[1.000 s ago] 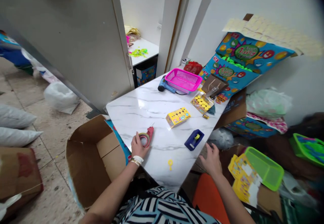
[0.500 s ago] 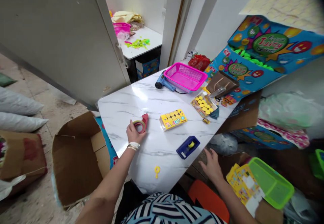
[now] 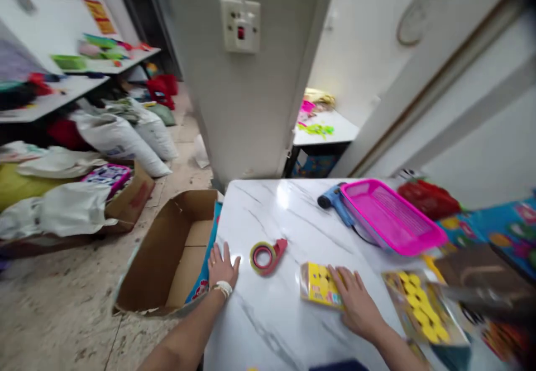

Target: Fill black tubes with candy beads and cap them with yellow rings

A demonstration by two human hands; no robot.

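Note:
My left hand [image 3: 223, 269] lies at the left edge of the marble-patterned table [image 3: 259, 203], fingers spread and open, holding nothing. Just right of it, a red tape dispenser with a roll of tape [image 3: 270, 260] rests on the tabletop. My right hand [image 3: 358, 301] reaches over the right end of a yellow boxed pack [image 3: 320, 286] with round yellow pieces on top. Its fingers are stretched apart and touch the pack, which rests on the table. A clear pack of yellow round pieces [image 3: 419, 304] lies farther right.
A pink basket [image 3: 393, 214] stands at the back right, with a blue heat-gun-like tool [image 3: 337, 202] beside it. An open cardboard box [image 3: 167, 242] sits left of the table. White sacks [image 3: 121, 142] lie on the floor. A dark blue object [image 3: 339, 366] shows at the bottom edge.
My left hand has let go of the tape dispenser and moved left to the table edge. My right hand has come from beside the table onto the yellow pack. The view has turned left.

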